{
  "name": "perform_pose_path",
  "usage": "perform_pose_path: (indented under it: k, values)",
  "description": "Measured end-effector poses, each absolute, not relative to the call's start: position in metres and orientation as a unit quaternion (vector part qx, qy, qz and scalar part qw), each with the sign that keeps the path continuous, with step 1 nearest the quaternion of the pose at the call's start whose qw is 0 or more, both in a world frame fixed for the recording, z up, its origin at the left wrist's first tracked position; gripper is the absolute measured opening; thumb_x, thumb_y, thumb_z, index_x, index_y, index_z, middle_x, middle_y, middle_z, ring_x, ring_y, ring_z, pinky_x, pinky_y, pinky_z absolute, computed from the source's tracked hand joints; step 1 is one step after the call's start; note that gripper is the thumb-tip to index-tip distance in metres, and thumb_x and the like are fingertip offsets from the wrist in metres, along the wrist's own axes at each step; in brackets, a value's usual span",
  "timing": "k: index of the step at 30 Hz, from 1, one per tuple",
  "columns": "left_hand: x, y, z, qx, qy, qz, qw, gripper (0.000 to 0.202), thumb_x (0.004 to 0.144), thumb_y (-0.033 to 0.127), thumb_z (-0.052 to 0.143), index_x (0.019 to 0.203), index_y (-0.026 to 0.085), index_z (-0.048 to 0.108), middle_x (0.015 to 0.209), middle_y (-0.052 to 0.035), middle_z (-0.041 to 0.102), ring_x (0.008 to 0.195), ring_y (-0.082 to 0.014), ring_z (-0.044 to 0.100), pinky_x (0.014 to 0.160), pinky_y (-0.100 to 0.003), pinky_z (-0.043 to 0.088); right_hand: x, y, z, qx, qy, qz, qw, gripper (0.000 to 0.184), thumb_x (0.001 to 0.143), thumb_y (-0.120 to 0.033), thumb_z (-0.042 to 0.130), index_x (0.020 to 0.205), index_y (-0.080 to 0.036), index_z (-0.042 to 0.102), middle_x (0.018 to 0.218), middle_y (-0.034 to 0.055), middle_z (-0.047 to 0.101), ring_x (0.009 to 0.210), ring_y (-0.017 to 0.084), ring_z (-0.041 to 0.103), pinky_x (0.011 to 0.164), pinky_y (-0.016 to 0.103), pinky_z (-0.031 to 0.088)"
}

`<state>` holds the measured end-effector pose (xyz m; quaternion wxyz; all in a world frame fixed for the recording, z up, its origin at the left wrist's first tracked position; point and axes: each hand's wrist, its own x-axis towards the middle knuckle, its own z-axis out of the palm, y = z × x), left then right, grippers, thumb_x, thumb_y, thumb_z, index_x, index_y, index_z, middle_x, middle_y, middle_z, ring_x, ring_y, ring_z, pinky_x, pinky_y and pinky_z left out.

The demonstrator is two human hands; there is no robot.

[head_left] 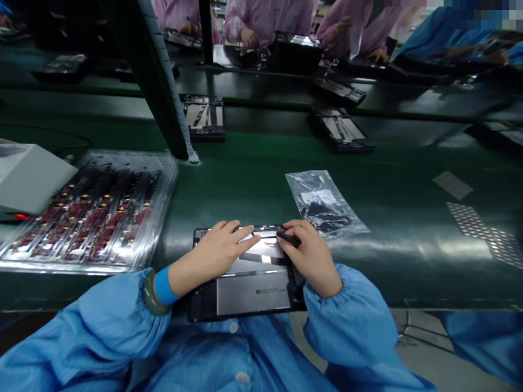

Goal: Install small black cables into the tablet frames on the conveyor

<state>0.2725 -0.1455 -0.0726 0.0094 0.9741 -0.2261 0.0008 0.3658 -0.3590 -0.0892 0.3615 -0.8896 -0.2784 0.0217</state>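
Currently, a tablet chassis [253,294] with its back cover off is laid flat at the near edge of the green conveyor belt [408,218], directly in front of the person. A silver plate is exposed in its lower half, and a lighter metallic area in its upper half.

The left hand [212,253] is laid palm-down across the upper left part of the chassis. Its fingers are extended and slightly spread, with the fingertips resting on the metallic area. Nothing is gripped by it. A blue band [163,286] is worn at the wrist, just ahead of the blue sleeve.

The right hand [312,258] is placed over the upper right corner of the chassis, with the fingers curled in. A slim black tool [288,238] is pinched between them and is pointed left towards the left fingertips. Whether its tip touches the chassis cannot be determined.

A clear plastic bag [324,204] containing small black parts is located on the belt just beyond the right hand. A clear tray [90,212] of red and black components is positioned to the left, with a grey box [28,177] beside it. A dark post [151,76] is mounted behind the tray. Two further chassis [204,117] [341,129] are carried on the belt beyond. Co-workers in pink smocks [261,19] are seated across the line.
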Motion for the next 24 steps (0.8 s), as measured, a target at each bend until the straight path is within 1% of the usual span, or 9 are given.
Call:
perform_pose_path:
  k: [7, 12, 15, 16, 18, 20, 21, 23, 24]
  values:
    - [0.272, -0.146, -0.072, 0.975, -0.222, 0.007, 0.008, 0.047, 0.091, 0.007, 0.040, 0.135, 0.021, 0.047, 0.134, -0.0108, 0.053, 0.112, -0.0274, 0.050, 0.085, -0.040, 0.042, 0.366, -0.359, -0.088, -0.891, -0.278, 0.024, 0.358, 0.009, 0.078, -0.024, 0.054, 0.070, -0.022, 0.056, 0.100, 0.0074, 0.062, 0.092, 0.024, 0.062, 0.079, 0.039, 0.049]
    - [0.272, -0.145, -0.075, 0.975, -0.221, 0.009, 0.025, 0.047, 0.090, 0.007, 0.040, 0.135, 0.021, 0.047, 0.135, -0.0116, 0.052, 0.114, -0.0283, 0.049, 0.086, -0.041, 0.042, 0.360, -0.356, -0.084, -0.906, -0.295, 0.003, 0.305, 0.010, 0.082, -0.022, 0.053, 0.072, -0.022, 0.053, 0.103, 0.0078, 0.061, 0.092, 0.025, 0.062, 0.072, 0.038, 0.050]
    - [0.272, -0.141, -0.078, 0.973, -0.225, 0.014, 0.059, 0.048, 0.088, 0.005, 0.044, 0.132, 0.022, 0.049, 0.132, -0.0104, 0.054, 0.113, -0.0274, 0.050, 0.087, -0.041, 0.043, 0.356, -0.355, -0.081, -0.915, -0.288, -0.041, 0.279, 0.006, 0.084, -0.025, 0.052, 0.085, -0.021, 0.057, 0.113, 0.0113, 0.057, 0.098, 0.027, 0.060, 0.070, 0.038, 0.051]
    - [0.272, -0.139, -0.078, 0.972, -0.222, 0.018, 0.079, 0.048, 0.087, 0.003, 0.044, 0.131, 0.023, 0.050, 0.131, -0.0095, 0.055, 0.113, -0.0259, 0.050, 0.087, -0.040, 0.043, 0.356, -0.356, -0.081, -0.918, -0.277, -0.055, 0.277, 0.010, 0.085, -0.026, 0.052, 0.091, -0.021, 0.058, 0.116, 0.0125, 0.055, 0.100, 0.028, 0.059, 0.070, 0.039, 0.051]
    - [0.276, -0.137, -0.079, 0.971, -0.202, 0.019, 0.128, 0.046, 0.088, 0.004, 0.043, 0.130, 0.024, 0.050, 0.129, -0.0080, 0.055, 0.111, -0.0220, 0.052, 0.089, -0.038, 0.044, 0.356, -0.362, -0.079, -0.920, -0.255, -0.072, 0.290, 0.021, 0.085, -0.030, 0.053, 0.102, -0.020, 0.059, 0.121, 0.0142, 0.052, 0.102, 0.029, 0.059, 0.073, 0.040, 0.052]
    - [0.280, -0.138, -0.077, 0.974, -0.150, 0.021, 0.167, 0.038, 0.093, 0.014, 0.045, 0.131, 0.020, 0.047, 0.126, -0.0093, 0.054, 0.107, -0.0203, 0.054, 0.089, -0.036, 0.045, 0.356, -0.375, -0.078, -0.920, -0.229, -0.065, 0.312, 0.028, 0.085, -0.039, 0.052, 0.104, -0.021, 0.060, 0.118, 0.0143, 0.055, 0.100, 0.030, 0.060, 0.075, 0.042, 0.051]
    - [0.283, -0.140, -0.076, 0.978, -0.121, 0.016, 0.171, 0.035, 0.094, 0.021, 0.046, 0.129, 0.016, 0.048, 0.122, -0.0107, 0.055, 0.104, -0.0209, 0.055, 0.087, -0.036, 0.046, 0.356, -0.384, -0.077, -0.923, -0.208, -0.051, 0.319, 0.031, 0.084, -0.045, 0.052, 0.102, -0.021, 0.061, 0.113, 0.0140, 0.058, 0.096, 0.030, 0.061, 0.075, 0.043, 0.051]
    - [0.286, -0.146, -0.072, 0.986, -0.078, -0.007, 0.146, 0.032, 0.094, 0.034, 0.049, 0.114, 0.010, 0.056, 0.108, -0.0117, 0.059, 0.097, -0.0231, 0.057, 0.083, -0.036, 0.048, 0.353, -0.405, -0.080, -0.940, -0.135, -0.003, 0.312, 0.038, 0.081, -0.056, 0.052, 0.098, -0.024, 0.063, 0.096, 0.0121, 0.065, 0.086, 0.033, 0.063, 0.072, 0.046, 0.050]
    - [0.287, -0.149, -0.070, 0.989, -0.080, -0.037, 0.119, 0.028, 0.094, 0.034, 0.048, 0.100, 0.011, 0.060, 0.097, -0.0105, 0.061, 0.094, -0.0241, 0.057, 0.080, -0.036, 0.048, 0.353, -0.415, -0.084, -0.945, -0.098, 0.040, 0.310, 0.040, 0.078, -0.060, 0.055, 0.096, -0.025, 0.064, 0.089, 0.0113, 0.066, 0.078, 0.034, 0.063, 0.067, 0.047, 0.050]
